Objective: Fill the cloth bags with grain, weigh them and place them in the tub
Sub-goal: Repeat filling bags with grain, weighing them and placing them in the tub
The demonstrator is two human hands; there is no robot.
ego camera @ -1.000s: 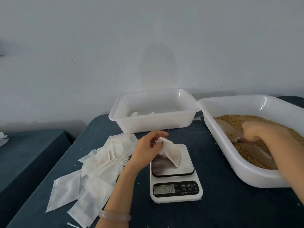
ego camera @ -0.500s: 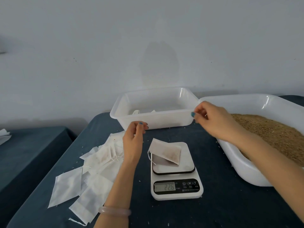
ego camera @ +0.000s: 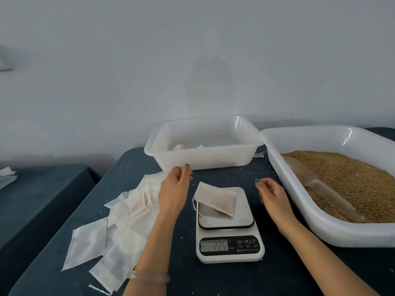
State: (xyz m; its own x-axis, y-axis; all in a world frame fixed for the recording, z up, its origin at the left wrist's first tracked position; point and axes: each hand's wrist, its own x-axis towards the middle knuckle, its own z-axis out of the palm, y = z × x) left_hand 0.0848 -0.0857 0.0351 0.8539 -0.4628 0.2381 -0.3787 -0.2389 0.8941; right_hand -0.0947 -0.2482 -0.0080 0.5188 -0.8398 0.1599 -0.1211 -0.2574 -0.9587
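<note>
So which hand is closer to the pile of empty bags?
Left. The left hand is beside the pile of empty bags; the right hand is past the scale, by the grain tub.

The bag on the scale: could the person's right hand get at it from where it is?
Probably yes. The right hand hovers beside the scale, holding nothing, and nothing lies between it and the bag.

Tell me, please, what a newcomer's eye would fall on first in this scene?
Probably the filled cloth bag lying on the digital scale in the middle, with the left hand and right hand poised on either side of it, holding nothing. Next comes the large white tub on the right, full of brown grain with a scoop half buried in it. The heap of empty cloth bags lies on the left.
</note>
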